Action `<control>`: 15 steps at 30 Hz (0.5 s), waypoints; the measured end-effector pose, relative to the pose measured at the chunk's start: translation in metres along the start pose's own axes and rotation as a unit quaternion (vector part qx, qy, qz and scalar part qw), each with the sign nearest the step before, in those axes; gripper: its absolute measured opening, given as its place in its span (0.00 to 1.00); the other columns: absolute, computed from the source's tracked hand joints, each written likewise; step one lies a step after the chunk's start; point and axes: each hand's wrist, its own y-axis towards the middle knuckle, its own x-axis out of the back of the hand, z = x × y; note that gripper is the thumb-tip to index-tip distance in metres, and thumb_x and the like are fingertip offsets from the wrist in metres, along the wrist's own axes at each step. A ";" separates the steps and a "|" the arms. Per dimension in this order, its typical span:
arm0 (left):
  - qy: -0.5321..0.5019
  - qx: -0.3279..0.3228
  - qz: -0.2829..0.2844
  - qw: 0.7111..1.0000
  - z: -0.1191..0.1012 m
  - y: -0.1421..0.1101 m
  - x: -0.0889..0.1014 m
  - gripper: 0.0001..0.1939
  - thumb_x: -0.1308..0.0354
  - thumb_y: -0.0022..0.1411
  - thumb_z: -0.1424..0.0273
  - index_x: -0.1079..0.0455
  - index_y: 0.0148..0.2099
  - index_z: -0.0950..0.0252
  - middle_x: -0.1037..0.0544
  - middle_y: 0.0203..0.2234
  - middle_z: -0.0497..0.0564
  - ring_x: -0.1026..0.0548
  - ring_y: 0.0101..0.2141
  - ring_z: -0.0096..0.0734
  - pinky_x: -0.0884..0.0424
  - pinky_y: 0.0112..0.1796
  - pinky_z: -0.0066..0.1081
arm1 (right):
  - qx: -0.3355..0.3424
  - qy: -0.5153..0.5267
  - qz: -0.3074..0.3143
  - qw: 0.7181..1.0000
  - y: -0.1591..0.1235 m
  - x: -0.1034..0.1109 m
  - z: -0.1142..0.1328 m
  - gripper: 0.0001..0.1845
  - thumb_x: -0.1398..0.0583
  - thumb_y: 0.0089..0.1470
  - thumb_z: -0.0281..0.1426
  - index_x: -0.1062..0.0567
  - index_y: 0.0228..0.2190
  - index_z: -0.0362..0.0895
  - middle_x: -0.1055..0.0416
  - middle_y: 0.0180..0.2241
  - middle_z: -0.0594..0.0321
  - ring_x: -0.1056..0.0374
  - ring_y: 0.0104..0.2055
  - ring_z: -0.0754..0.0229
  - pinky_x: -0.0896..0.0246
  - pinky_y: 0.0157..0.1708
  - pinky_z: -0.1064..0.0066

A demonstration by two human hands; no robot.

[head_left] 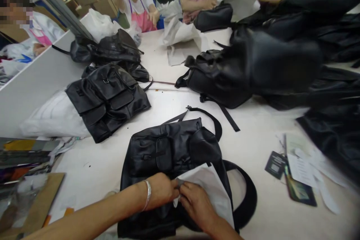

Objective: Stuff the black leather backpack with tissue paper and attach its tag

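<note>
The left hand (pixel 164 192), with a silver bracelet (pixel 147 195) at its wrist, and the right hand (pixel 198 201) meet over the black backpack (pixel 180 146), fingertips pinched together on the near-left edge of a white sheet (pixel 218 185). From that grip the sheet spreads from one o'clock to five o'clock, covering part of the backpack, which lies flat on the white table (pixel 261 131) directly beneath both hands. Its buckled pocket (pixel 163 153) sits at eleven o'clock from the fingers, the plainer pocket (pixel 206 146) between one and two, and a wide shoulder strap (pixel 249 191) curves out at three. Well apart, a second backpack (pixel 109 97) leans on a white bundle (pixel 56 116) between ten and eleven o'clock, and a dark hang tag (pixel 275 165) rests between two and three.
</note>
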 end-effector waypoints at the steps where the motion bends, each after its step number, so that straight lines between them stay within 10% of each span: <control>1: -0.005 -0.005 -0.004 1.000 0.002 -0.001 0.001 0.04 0.45 0.61 0.74 0.35 0.40 0.61 0.26 0.33 0.47 0.27 0.21 0.34 0.44 0.15 0.34 | 0.006 0.033 -0.002 0.999 0.001 0.001 0.000 0.09 0.43 0.52 0.23 0.26 0.35 0.45 0.28 0.37 0.62 0.33 0.42 0.58 0.41 0.42 0.69; 8: -0.086 -0.009 -0.028 0.996 -0.001 0.001 -0.002 0.06 0.45 0.64 0.70 0.36 0.44 0.59 0.24 0.36 0.45 0.27 0.24 0.32 0.42 0.16 0.34 | -0.009 0.267 0.124 0.956 0.022 -0.004 0.002 0.11 0.45 0.52 0.27 0.22 0.29 0.45 0.25 0.33 0.63 0.31 0.39 0.56 0.37 0.41 0.68; 15: -0.081 0.043 -0.037 0.995 -0.006 0.000 -0.017 0.02 0.48 0.65 0.74 0.37 0.38 0.62 0.27 0.32 0.46 0.29 0.25 0.33 0.38 0.20 0.36 | -0.069 0.205 0.175 0.961 0.054 -0.015 -0.003 0.09 0.46 0.41 0.23 0.25 0.21 0.41 0.23 0.28 0.58 0.30 0.30 0.55 0.42 0.27 0.71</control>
